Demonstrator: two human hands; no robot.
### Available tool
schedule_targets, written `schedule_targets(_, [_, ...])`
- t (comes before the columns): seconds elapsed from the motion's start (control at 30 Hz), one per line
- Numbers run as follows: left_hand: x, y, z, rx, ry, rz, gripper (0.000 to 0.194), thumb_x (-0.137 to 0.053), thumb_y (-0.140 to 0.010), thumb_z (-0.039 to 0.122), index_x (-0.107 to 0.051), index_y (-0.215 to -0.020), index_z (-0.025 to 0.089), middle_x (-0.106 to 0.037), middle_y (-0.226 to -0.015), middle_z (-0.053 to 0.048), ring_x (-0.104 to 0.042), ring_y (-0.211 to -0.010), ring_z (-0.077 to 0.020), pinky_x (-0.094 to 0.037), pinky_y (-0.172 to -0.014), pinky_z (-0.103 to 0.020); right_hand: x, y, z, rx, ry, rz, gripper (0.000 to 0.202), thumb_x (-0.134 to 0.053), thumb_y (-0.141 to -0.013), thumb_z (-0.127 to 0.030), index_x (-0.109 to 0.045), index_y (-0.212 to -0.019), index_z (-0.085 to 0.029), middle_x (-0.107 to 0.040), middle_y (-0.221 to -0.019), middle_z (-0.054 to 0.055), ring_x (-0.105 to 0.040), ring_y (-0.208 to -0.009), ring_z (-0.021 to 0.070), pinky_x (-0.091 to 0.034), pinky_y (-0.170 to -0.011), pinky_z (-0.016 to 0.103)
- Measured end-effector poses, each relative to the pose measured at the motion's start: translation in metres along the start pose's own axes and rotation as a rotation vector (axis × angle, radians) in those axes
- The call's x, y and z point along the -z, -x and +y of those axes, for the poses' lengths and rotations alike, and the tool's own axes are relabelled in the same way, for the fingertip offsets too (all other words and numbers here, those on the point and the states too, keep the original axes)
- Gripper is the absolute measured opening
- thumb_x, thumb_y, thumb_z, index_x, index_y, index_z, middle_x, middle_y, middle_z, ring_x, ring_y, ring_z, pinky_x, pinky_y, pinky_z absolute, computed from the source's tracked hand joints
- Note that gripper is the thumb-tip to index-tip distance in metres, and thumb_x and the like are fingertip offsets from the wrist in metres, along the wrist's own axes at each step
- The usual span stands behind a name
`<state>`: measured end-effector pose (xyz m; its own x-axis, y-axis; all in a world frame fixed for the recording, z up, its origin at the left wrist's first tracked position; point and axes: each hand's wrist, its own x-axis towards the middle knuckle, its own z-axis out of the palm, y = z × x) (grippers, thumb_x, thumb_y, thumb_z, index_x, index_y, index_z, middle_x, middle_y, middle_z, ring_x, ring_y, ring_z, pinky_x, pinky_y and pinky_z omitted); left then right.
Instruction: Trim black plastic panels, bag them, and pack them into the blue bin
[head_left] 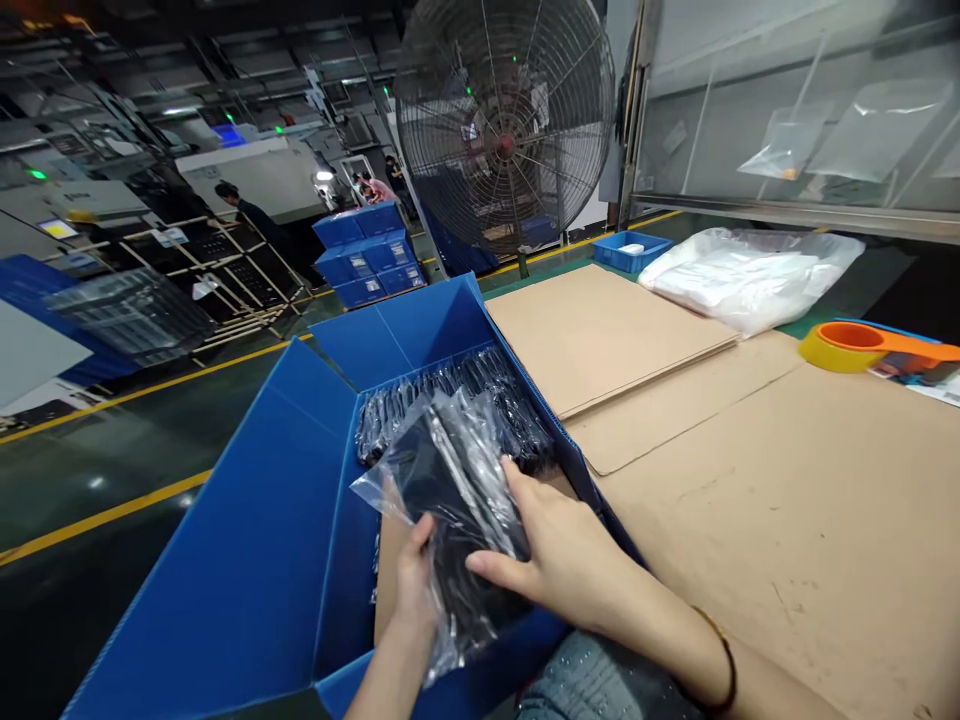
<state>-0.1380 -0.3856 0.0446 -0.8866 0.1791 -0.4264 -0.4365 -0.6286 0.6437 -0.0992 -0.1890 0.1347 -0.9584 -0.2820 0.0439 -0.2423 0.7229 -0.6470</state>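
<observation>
Both my hands grip a stack of dark flat items in clear plastic bags (450, 490), held tilted above the open blue box (247, 540). My left hand (414, 580) clasps its left edge, thumb on top. My right hand (555, 545) holds the right side with thumb and fingers apart over the plastic. Inside the box, behind the stack, several similar bagged dark items (382, 415) stand packed in a row. Under the stack a brown cardboard sheet (390, 550) shows in the box. What exactly the bags contain I cannot make out.
Right of the box, cardboard sheets (607, 330) lie on a cardboard-covered table (780, 520). An orange tape dispenser (862, 345), a bag of white plastic (750, 270) and a small blue bin (631, 250) are farther off. A large fan (506, 130) stands ahead; other people are in the background.
</observation>
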Motion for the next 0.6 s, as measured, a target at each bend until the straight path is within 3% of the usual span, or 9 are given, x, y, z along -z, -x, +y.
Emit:
schedule_targets(0.07, [0.024,-0.016,0.017,-0.041,-0.026,0.112,0.025,-0.061,-0.078,0.038,-0.074,-0.082,0.016,-0.075,-0.077,-0.007,-0.070,-0.093,-0.0314,-0.056,-0.086,-0.043,-0.003,-0.007,0.000,0.084,-0.044,-0.058,0.082,-0.057,-0.086,-0.056,-0.033,-0.147,-0.008,-0.039,-0.149,0.019,-0.040,-0.136,0.0339,-0.036,-0.110,0.049])
schedule_targets(0.17, [0.062,-0.052,0.045,-0.211,-0.044,0.273,0.023,-0.053,-0.085,0.029,-0.072,-0.084,0.015,-0.075,-0.076,-0.007,-0.070,-0.094,-0.0295,-0.056,-0.088,-0.041,-0.007,0.006,0.023,0.133,-0.142,-0.114,0.061,-0.056,-0.089,-0.051,-0.049,-0.138,-0.016,-0.052,-0.140,0.013,-0.049,-0.129,0.0277,-0.040,-0.108,0.042])
schedule_targets(0.23, [0.085,-0.078,0.060,-0.278,-0.056,0.355,0.022,-0.050,-0.086,0.025,-0.070,-0.081,0.015,-0.074,-0.073,-0.006,-0.072,-0.088,-0.0272,-0.057,-0.085,-0.038,-0.006,0.022,0.050,0.053,-0.204,-0.132,0.047,-0.053,-0.090,-0.051,-0.061,-0.124,-0.019,-0.066,-0.122,0.010,-0.061,-0.113,0.0253,-0.048,-0.098,0.038])
schedule_targets(0.3, [0.105,-0.103,0.069,-0.305,-0.056,0.392,0.022,-0.050,-0.087,0.026,-0.069,-0.083,0.017,-0.074,-0.072,-0.004,-0.072,-0.085,-0.0243,-0.057,-0.083,-0.035,-0.003,0.040,0.086,-0.081,-0.240,-0.098,0.043,-0.049,-0.090,-0.053,-0.068,-0.110,-0.020,-0.070,-0.111,0.009,-0.066,-0.103,0.0257,-0.052,-0.093,0.038])
schedule_targets(0.47, [0.138,-0.146,0.058,-0.301,-0.093,0.434,0.022,-0.054,-0.086,0.030,-0.068,-0.095,0.016,-0.073,-0.074,-0.005,-0.072,-0.086,-0.0236,-0.058,-0.082,-0.033,0.010,0.075,0.184,-0.414,-0.266,0.183,0.052,-0.049,-0.080,-0.066,-0.072,-0.096,-0.022,-0.073,-0.105,0.010,-0.068,-0.100,0.0297,-0.056,-0.086,0.038])
schedule_targets(0.6, [0.146,-0.168,0.033,-0.268,-0.156,0.407,0.027,-0.052,-0.088,0.031,-0.067,-0.105,0.017,-0.074,-0.083,-0.006,-0.071,-0.091,-0.0250,-0.057,-0.084,-0.035,0.005,0.092,0.232,-0.561,-0.234,0.383,0.053,-0.052,-0.073,-0.068,-0.073,-0.094,-0.024,-0.072,-0.110,0.007,-0.064,-0.108,0.0322,-0.052,-0.095,0.043])
